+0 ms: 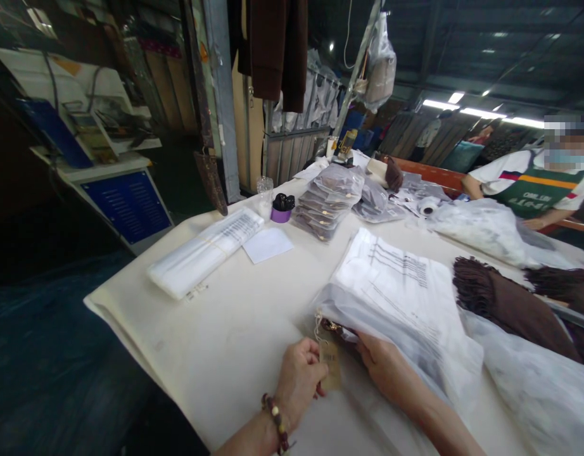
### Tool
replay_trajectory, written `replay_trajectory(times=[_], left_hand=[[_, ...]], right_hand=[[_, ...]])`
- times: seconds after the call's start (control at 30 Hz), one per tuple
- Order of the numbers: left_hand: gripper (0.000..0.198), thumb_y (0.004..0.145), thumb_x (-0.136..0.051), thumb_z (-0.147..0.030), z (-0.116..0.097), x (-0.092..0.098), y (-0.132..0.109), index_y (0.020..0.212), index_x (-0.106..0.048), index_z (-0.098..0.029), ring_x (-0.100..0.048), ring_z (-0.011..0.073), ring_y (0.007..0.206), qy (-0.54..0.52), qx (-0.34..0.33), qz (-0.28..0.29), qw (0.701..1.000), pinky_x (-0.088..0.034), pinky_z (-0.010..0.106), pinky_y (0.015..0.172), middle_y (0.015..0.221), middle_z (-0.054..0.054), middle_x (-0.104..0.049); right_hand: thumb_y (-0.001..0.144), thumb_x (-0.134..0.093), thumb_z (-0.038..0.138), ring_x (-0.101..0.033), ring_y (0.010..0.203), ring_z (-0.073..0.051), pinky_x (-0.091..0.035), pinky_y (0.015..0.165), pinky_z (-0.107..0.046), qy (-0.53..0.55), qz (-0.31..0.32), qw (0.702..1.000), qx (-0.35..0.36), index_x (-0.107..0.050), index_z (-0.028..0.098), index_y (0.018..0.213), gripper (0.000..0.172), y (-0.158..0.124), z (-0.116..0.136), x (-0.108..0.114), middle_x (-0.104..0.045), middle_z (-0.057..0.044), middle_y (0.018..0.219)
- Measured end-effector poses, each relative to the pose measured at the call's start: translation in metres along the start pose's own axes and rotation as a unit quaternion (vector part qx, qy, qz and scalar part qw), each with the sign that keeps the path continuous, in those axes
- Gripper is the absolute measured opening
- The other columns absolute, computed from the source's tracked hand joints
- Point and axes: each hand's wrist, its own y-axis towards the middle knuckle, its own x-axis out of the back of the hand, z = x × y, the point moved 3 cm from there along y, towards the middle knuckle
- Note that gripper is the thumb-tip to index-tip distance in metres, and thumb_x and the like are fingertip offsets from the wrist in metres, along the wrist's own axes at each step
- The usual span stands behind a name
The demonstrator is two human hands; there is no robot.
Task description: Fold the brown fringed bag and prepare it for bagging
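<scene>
My left hand (pixel 299 373), a beaded bracelet on its wrist, pinches a brown paper hang tag (pixel 330 362) between thumb and fingers. The tag hangs by a pale string from a dark brown item with gold-coloured metal (pixel 334 326). That item shows at the edge of a clear plastic bag (pixel 334 297). My right hand (pixel 380 361) reaches in by the bag's near edge beside the brown item; its fingertips are hidden. Behind the hands, white plastic bags with printed text (pixel 391 266) lie on the pale table (pixel 225 361).
A bundle of clear bags (pixel 206 250) and a white paper (pixel 268 246) lie left. Behind are a purple tape roll (pixel 280 215) and stacked bagged goods (pixel 327 199). Brown fringed cloth (pixel 501 304) and filled plastic bags lie right. A co-worker in a green apron (pixel 534 190) is across the table.
</scene>
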Motion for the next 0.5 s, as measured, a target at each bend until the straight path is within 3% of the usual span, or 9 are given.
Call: replay_trajectory(times=[0.2,0.3,0.37,0.5], left_hand=[[0.016,0.066,-0.048,-0.004,0.003,-0.026,0.024,0.075,-0.053,-0.016,-0.05,0.0142,0.032,0.02,0.039,0.013,0.999,-0.034,0.021,0.033,0.036,-0.007,-0.046],[0.009,0.075,-0.053,-0.008,0.005,-0.037,0.035,0.069,-0.055,-0.013,-0.047,0.0125,0.032,0.049,0.071,0.038,0.996,-0.04,0.024,0.039,0.036,-0.008,-0.044],[0.015,0.082,-0.056,-0.019,0.005,-0.043,0.044,0.068,-0.056,-0.012,-0.048,0.0091,0.037,0.05,0.094,0.049,0.993,-0.044,0.023,0.044,0.044,-0.007,-0.049],[0.023,0.088,-0.052,-0.035,0.005,-0.058,0.064,0.09,-0.057,-0.013,-0.055,0.0091,0.056,-0.025,0.095,0.026,0.995,-0.049,0.024,0.054,0.073,-0.001,-0.059]], right_hand=[[0.083,-0.03,0.014,-0.065,0.081,-0.018,-0.049,0.068,-0.028,0.003,-0.007,1.0,0.01,-0.057,0.018,0.1,0.032,0.002,0.001,0.002,-0.068,-0.006,0.087],[0.083,-0.031,0.016,-0.065,0.078,-0.018,-0.048,0.066,-0.027,0.001,-0.013,1.0,0.012,-0.057,0.018,0.101,0.032,0.001,0.001,0.003,-0.069,-0.006,0.085],[0.083,-0.03,0.016,-0.065,0.072,-0.017,-0.048,0.061,-0.026,0.002,-0.006,1.0,0.01,-0.057,0.017,0.098,0.031,0.001,0.002,0.004,-0.068,-0.006,0.079],[0.083,-0.027,0.015,-0.063,0.064,-0.016,-0.045,0.056,-0.024,0.011,-0.001,1.0,0.008,-0.053,0.021,0.08,0.027,0.0,0.008,0.007,-0.066,-0.004,0.071]])
